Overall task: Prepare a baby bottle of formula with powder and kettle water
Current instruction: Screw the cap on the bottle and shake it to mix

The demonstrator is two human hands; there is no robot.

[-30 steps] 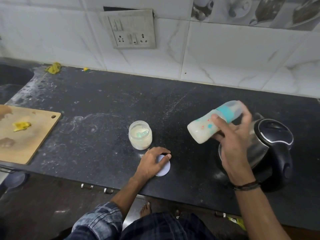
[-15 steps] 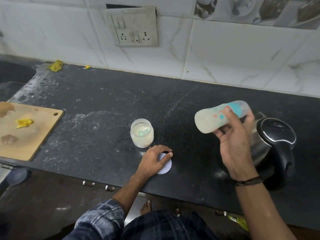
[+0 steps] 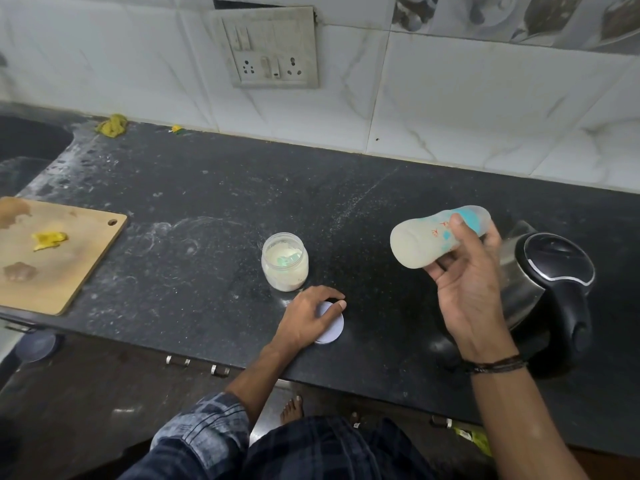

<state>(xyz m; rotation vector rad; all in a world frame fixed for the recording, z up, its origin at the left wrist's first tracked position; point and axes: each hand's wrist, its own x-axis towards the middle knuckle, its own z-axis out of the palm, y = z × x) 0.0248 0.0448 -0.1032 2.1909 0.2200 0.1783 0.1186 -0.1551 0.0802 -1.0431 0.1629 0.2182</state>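
Observation:
My right hand [image 3: 465, 271] grips a baby bottle [image 3: 420, 242] full of milky liquid, held on its side above the black counter, base pointing left, teal collar and cap toward the kettle. The steel and black kettle [image 3: 550, 282] stands just right of that hand, lid down. An open jar of formula powder [image 3: 285, 261] with a green scoop inside sits at the counter's middle. My left hand [image 3: 306, 318] rests on the jar's white round lid [image 3: 330, 329], which lies flat near the front edge, fingers curled over its top.
A wooden cutting board [image 3: 62, 268] with yellow scraps lies at the left. A sink [image 3: 24, 143] is at the far left. A socket panel [image 3: 272, 46] is on the tiled wall. The counter [image 3: 194, 216] carries powder smears.
The bottle in my right hand has swung: its base rose and shifted right, from tilted down to nearly level. The left hand stays on the lid.

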